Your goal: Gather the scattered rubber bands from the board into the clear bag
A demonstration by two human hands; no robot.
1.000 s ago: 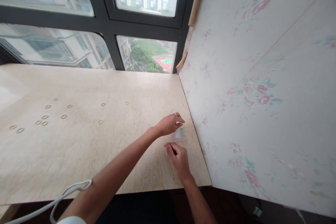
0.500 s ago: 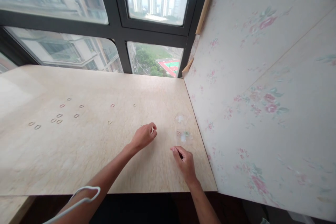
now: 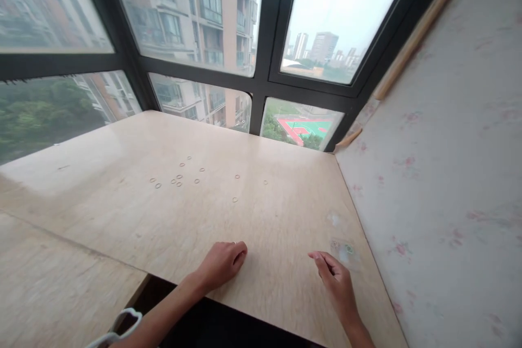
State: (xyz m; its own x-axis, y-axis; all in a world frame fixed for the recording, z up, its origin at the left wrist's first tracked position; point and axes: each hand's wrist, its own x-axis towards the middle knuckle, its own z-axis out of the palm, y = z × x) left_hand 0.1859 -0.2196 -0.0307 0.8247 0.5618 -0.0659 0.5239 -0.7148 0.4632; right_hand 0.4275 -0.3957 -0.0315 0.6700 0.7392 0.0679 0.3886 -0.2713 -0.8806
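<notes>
My left hand rests on the tabletop with its fingers curled in; whatever they may hold is hidden. My right hand is closed in a pinch just left of a small clear plastic box, and I cannot make out anything between its fingertips. Small pink and green rings sit in the box. Behind it lies a clear piece, perhaps its lid. Several thin rings lie scattered over the table, among them a reddish ring, a pale ring and a faint ring farther right.
The pale marbled tabletop runs up to dark-framed windows. A flower-patterned wall bounds the right side. The table's front edge is close to my forearms, and a white cord loop hangs by my left arm.
My view has swung to the left, so the rings and box appear farther right. My left hand has drawn back toward the table's front edge, its fingers curled tighter. My right hand keeps its pinch.
</notes>
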